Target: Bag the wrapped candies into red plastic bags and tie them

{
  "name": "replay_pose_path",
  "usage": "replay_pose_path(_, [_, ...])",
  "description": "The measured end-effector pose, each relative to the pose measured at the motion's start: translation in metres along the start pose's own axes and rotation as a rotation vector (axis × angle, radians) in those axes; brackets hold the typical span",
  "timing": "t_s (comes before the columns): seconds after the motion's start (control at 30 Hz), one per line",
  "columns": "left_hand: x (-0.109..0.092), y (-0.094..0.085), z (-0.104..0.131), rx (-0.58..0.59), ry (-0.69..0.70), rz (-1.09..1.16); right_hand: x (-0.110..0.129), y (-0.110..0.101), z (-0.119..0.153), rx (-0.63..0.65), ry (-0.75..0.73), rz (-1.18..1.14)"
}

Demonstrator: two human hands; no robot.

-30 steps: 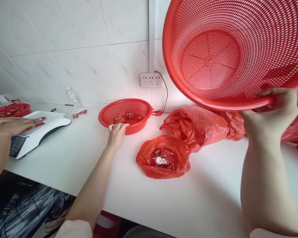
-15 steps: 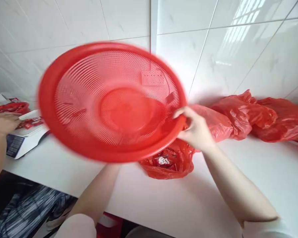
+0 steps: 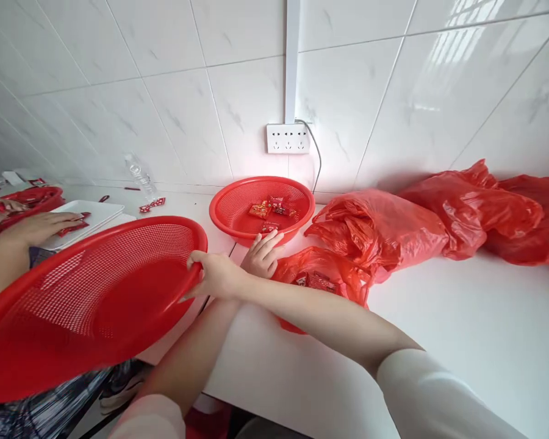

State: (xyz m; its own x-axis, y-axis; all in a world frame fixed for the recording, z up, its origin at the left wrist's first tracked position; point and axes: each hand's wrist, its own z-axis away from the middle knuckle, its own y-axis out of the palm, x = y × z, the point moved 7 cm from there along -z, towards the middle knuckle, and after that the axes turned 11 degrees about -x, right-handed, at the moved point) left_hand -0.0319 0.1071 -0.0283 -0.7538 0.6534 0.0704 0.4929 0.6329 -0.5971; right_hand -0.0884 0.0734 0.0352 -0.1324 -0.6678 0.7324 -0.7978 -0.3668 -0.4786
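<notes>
My right hand (image 3: 217, 275) grips the rim of a large red mesh basket (image 3: 132, 286), tilted at the lower left with nothing visible inside. My right forearm crosses over my left one. Beyond it, my left hand (image 3: 263, 255) has its fingers spread near the front rim of a smaller red basket (image 3: 219, 213). Several red wrapped packets (image 3: 269, 208) lie inside that smaller basket. Just right of my left hand, an open red plastic bag (image 3: 348, 277) holds more dark red packets (image 3: 318, 281).
Bulky red bags (image 3: 393, 225) line the wall at the right. A socket strip (image 3: 288, 138) with a cable is on the wall. At the left, another person's hands (image 3: 41, 228) are near a white tray (image 3: 94, 213); a clear bottle (image 3: 141, 175) stands behind.
My right hand has swung the large basket left and down, across my left arm. The smaller basket, the packets in it and my left hand now show.
</notes>
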Motion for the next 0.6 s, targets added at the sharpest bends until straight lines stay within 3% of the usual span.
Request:
replay_pose_path(0.2, [-0.003, -0.007, -0.003, -0.038, -0.009, 0.090, -0.030, 0.035, -0.027, -0.032, 0.107, 0.260])
replay_pose_path(0.37, [-0.005, -0.010, -0.004, -0.021, -0.019, 0.119, -0.047, 0.053, -0.047, -0.020, 0.243, 0.187])
replay_pose_path(0.5, [-0.012, -0.005, -0.007, 0.088, 0.021, 0.119, -0.033, 0.041, -0.036, 0.053, 0.275, 0.176])
replay_pose_path(0.57, [-0.020, -0.003, -0.008, 0.183, 0.041, 0.145, -0.007, 0.019, -0.015, 0.114, 0.166, 0.185])
replay_pose_path(0.6, [-0.021, -0.004, -0.009, 0.230, 0.008, 0.151, 0.014, 0.005, -0.001, 0.145, 0.031, 0.163])
